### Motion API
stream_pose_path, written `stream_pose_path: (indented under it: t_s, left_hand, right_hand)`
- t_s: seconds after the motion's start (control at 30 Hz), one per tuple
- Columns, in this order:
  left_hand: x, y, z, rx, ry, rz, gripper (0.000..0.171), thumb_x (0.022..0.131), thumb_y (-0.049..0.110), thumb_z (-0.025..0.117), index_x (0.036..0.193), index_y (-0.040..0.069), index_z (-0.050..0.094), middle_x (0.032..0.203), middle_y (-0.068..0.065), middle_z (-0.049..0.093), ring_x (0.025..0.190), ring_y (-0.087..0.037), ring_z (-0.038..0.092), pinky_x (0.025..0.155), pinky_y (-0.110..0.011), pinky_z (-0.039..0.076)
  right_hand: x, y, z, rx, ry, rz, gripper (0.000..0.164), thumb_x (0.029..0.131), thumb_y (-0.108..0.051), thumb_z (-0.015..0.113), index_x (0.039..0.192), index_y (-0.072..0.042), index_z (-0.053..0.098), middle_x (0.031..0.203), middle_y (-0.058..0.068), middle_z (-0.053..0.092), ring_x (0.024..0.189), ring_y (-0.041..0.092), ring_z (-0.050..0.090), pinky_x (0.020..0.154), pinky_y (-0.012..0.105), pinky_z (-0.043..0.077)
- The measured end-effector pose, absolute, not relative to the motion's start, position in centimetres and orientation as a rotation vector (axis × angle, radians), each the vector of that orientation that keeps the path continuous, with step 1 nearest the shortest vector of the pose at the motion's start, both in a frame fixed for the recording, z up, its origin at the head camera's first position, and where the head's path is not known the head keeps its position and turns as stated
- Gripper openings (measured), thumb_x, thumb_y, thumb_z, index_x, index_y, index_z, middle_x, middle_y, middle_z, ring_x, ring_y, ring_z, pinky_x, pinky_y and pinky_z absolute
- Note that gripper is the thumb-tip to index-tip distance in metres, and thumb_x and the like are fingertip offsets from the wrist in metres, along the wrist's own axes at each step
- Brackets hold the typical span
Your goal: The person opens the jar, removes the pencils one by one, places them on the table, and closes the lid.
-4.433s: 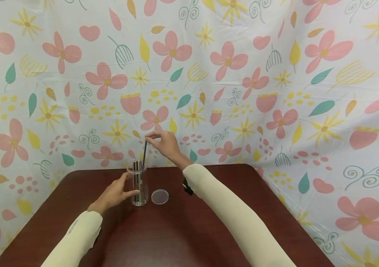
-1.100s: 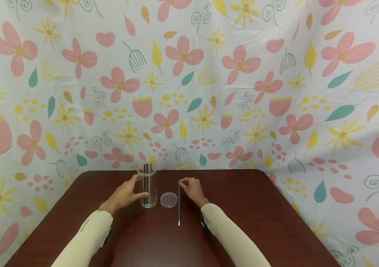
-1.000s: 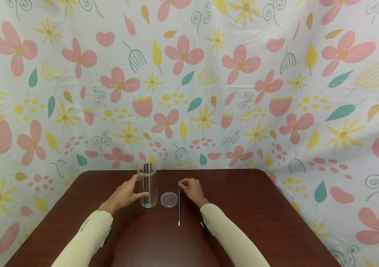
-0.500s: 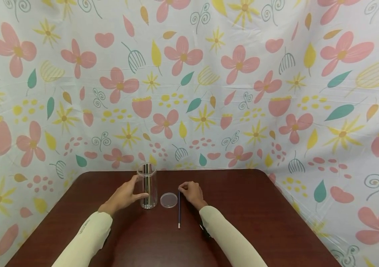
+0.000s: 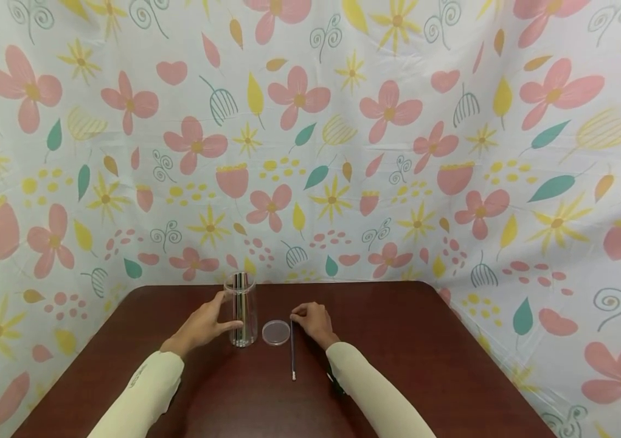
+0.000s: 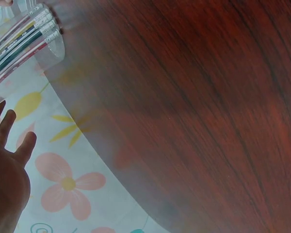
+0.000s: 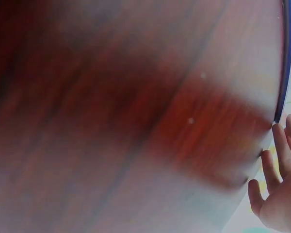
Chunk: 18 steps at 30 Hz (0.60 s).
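Note:
In the head view my left hand holds a clear jar, thumb in front and the other fingers partly hidden behind it. Several pencils stand inside; the left wrist view shows their eraser ends at the jar's base. My right hand pinches the far end of a dark blue pencil, which lies low along the table with its eraser end toward me. In the right wrist view the blue pencil meets the fingertips.
A round clear lid lies between the jar and the blue pencil. Everything is on a dark reddish-brown table, whose far edge meets a flower-printed cloth.
The right hand has taken the blue pencil out of the jar and brought it down right of the lid. Lately its held end has sunk toward the table. The left hand stays at the jar.

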State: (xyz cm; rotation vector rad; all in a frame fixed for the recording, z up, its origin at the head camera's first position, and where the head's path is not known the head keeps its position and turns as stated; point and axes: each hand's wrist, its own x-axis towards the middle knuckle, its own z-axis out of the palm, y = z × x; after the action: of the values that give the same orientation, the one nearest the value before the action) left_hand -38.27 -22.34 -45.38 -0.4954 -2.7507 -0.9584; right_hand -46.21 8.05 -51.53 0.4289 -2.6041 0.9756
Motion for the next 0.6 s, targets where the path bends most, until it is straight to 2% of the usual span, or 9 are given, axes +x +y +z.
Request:
stream_pose_path:
  t_s: [0.33, 0.6]
  left_hand:
    - [-38.1, -22.1, -45.5, -0.505, -2.734, -0.967, 0.082, 0.091, 0.043, 0.081, 0.152, 0.009, 0.038, 0.155, -0.017, 0.049, 0.143, -0.04, 0.047, 0.111, -0.063, 0.04]
    - [-38.3, -22.4, -45.7, -0.526, -2.727, -0.948, 0.083, 0.09, 0.047, 0.08, 0.153, 0.01, 0.038, 0.156, -0.015, 0.049, 0.142, -0.039, 0.047, 0.11, -0.062, 0.041]
  right_hand:
    - [-45.9, 7.9, -49.9, 0.471, -2.584, 0.973, 0.016, 0.094, -0.024, 0.08, 0.105, -0.013, 0.082, 0.095, 0.002, 0.08, 0.085, 0.019, 0.075, 0.073, 0.04, 0.061]
    - [-45.7, 7.7, -47.4, 0.522, -2.559, 0.963, 0.022, 0.095, -0.03, 0.079, 0.107, -0.012, 0.082, 0.096, 0.002, 0.08, 0.083, 0.017, 0.075, 0.069, 0.037, 0.06]
